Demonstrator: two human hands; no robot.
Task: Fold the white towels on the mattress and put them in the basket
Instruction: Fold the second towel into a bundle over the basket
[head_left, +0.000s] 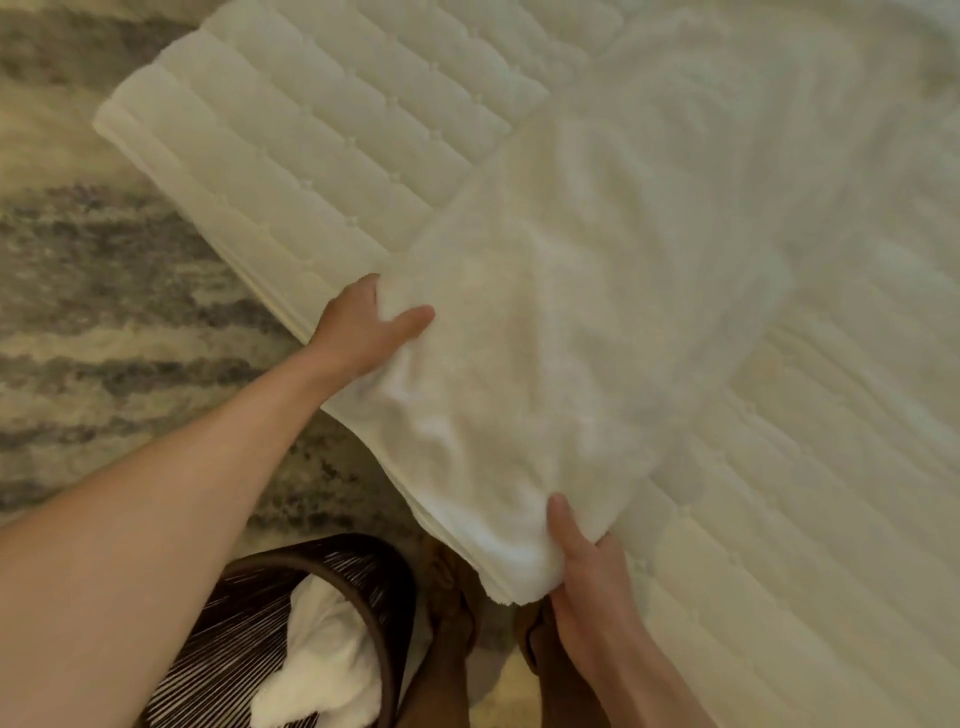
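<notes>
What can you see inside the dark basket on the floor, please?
Some white towel cloth lies inside the basket, against its striped wall. Whatever is under it, and the basket's bottom, is covered.

Towel (545, 364) on mattress (311, 130); basket (379, 587) on floor before mattress, another towel (322, 670) inside.

Both hands, left hand (363, 327) and right hand (582, 551), grip towel (519, 364).

Left arm: bare, stretched from the lower left toward centre. Left hand (371, 330): thumb lies on top of the towel (545, 338) edge, fingers tucked beneath, pinching it. Right hand (582, 556): close to the body, thumb on top, fingers curled under the near corner.
</notes>
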